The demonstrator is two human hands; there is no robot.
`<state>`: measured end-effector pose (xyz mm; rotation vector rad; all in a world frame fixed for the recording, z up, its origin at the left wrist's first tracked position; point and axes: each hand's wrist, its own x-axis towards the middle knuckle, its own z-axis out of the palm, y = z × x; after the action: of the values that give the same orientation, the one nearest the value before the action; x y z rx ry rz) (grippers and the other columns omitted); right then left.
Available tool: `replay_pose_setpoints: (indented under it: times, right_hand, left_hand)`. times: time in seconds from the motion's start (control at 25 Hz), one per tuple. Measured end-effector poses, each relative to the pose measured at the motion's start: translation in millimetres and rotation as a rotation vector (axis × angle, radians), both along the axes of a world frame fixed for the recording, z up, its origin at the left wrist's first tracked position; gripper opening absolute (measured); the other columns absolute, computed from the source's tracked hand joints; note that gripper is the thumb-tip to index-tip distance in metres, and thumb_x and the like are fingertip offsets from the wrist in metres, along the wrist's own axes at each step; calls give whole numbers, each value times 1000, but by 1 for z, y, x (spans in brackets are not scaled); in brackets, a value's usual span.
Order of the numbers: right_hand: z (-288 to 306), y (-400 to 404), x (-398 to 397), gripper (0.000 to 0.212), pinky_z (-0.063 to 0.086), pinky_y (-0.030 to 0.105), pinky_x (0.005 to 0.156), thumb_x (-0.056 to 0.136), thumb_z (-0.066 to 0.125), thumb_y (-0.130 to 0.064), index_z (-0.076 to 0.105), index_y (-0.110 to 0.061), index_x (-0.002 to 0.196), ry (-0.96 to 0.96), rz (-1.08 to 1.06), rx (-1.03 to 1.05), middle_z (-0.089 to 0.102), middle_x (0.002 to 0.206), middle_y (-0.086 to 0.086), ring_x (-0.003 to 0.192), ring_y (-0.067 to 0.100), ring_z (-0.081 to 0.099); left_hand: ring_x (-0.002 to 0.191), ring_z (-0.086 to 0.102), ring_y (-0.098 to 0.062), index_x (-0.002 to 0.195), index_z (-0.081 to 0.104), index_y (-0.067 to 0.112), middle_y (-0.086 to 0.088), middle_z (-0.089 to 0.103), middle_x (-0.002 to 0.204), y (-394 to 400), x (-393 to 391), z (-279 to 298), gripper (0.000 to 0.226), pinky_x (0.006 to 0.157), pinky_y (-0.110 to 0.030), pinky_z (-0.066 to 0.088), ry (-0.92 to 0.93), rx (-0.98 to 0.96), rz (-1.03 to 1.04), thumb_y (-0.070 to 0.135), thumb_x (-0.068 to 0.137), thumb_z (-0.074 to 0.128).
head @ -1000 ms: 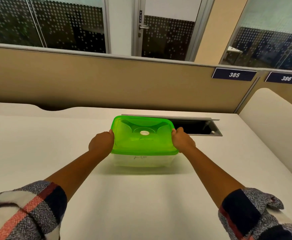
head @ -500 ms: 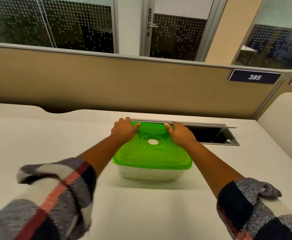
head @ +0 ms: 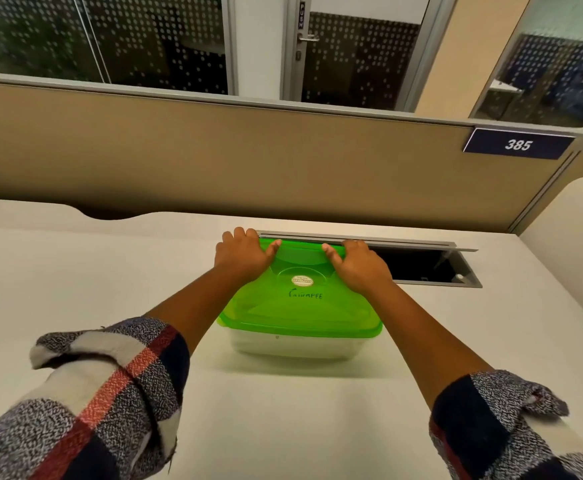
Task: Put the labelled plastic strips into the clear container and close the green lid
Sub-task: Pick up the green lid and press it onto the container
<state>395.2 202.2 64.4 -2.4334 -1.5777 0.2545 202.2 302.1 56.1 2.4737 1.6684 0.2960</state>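
Note:
The clear container (head: 297, 346) stands on the white desk with the green lid (head: 300, 306) sitting on top of it. The lid carries a round sticker and handwritten lettering. My left hand (head: 243, 252) lies over the lid's far left corner, fingers bent over the back edge, thumb on top. My right hand (head: 357, 263) lies over the far right corner in the same way. Both hands press on the lid. The labelled plastic strips are not visible through the cloudy wall.
The white desk (head: 92, 271) spreads on all sides. An open cable hatch (head: 418, 265) with a metal flap lies right behind the container. A beige partition (head: 248, 157) with a 385 sign closes the back; a curved divider (head: 574, 244) stands at right.
One second ago my hands held the lid's left and right sides. They moved to its far corners, and since half a second ago they have hardly shifted.

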Motion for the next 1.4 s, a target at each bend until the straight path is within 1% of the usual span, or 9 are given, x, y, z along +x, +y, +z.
replay_pose_setpoints:
  times: [0.2, 0.32, 0.56, 0.72, 0.88, 1.0, 1.12, 1.28, 1.4]
  right_hand:
    - [-3, 8, 1, 64, 46, 43, 88, 93, 26, -58, 49, -5, 121, -29, -25, 13, 53, 129, 20, 114, 39, 53]
    - [-3, 20, 10, 58, 44, 41, 92, 97, 25, -49, 55, -6, 119, 85, -87, 29, 58, 127, 20, 116, 36, 54]
    - [-9, 43, 32, 63, 35, 41, 106, 96, 25, -49, 45, -2, 134, 288, -201, -133, 43, 143, 23, 129, 36, 43]
    - [-10, 46, 37, 61, 37, 39, 102, 98, 25, -44, 48, 2, 129, 261, -165, -130, 47, 139, 26, 125, 37, 46]
    - [-11, 46, 36, 54, 41, 38, 94, 98, 26, -36, 57, 5, 117, 220, -129, -62, 54, 128, 29, 114, 38, 52]
    - [-11, 49, 37, 50, 41, 35, 84, 96, 31, -37, 59, 1, 112, 242, -154, -96, 56, 125, 27, 101, 36, 54]
    - [-6, 42, 34, 44, 37, 32, 75, 95, 34, -36, 62, -4, 99, 271, -164, -53, 61, 116, 24, 89, 32, 52]
    - [10, 21, 17, 42, 40, 33, 67, 98, 32, -40, 60, -9, 98, -42, -107, 211, 65, 102, 16, 94, 34, 60]
    - [22, 0, -4, 43, 47, 39, 82, 97, 35, -43, 57, -12, 117, -66, 5, 253, 60, 120, 12, 111, 30, 55]
  left_hand:
    - [113, 46, -40, 117, 49, 2, -24, 52, 122, 7, -1, 0, 66, 88, -44, 43, -5, 15, -28, 58, 88, 31]
    - [107, 51, -41, 112, 51, 0, -26, 56, 117, 13, 0, -2, 54, 83, -42, 44, -79, -4, -26, 46, 92, 34]
    - [108, 53, -46, 111, 51, -13, -36, 52, 120, 48, 2, 2, 43, 85, -44, 47, -331, -497, 149, 19, 96, 26]
    - [96, 59, -45, 113, 54, -6, -32, 57, 112, 52, 1, -6, 55, 52, -32, 42, -306, -521, 189, 38, 95, 27]
    - [57, 49, -28, 109, 55, -7, -23, 51, 88, 54, 0, -6, 54, 49, -27, 40, -310, -545, 192, 38, 95, 28]
    - [52, 44, -25, 97, 56, -4, -21, 50, 86, 53, -1, -6, 44, 48, -26, 37, -348, -542, 216, 32, 93, 32]
    - [68, 51, -31, 88, 58, -3, -28, 58, 93, 46, -2, -5, 42, 63, -28, 39, -377, -418, 215, 30, 92, 33]
    - [96, 56, -39, 100, 57, 0, -24, 60, 105, 20, -8, 11, 42, 71, -39, 44, -210, 65, 138, 33, 94, 33]
    - [100, 52, -34, 107, 54, 5, -18, 57, 109, -11, -16, 29, 36, 73, -42, 45, -198, 223, -10, 34, 94, 37]
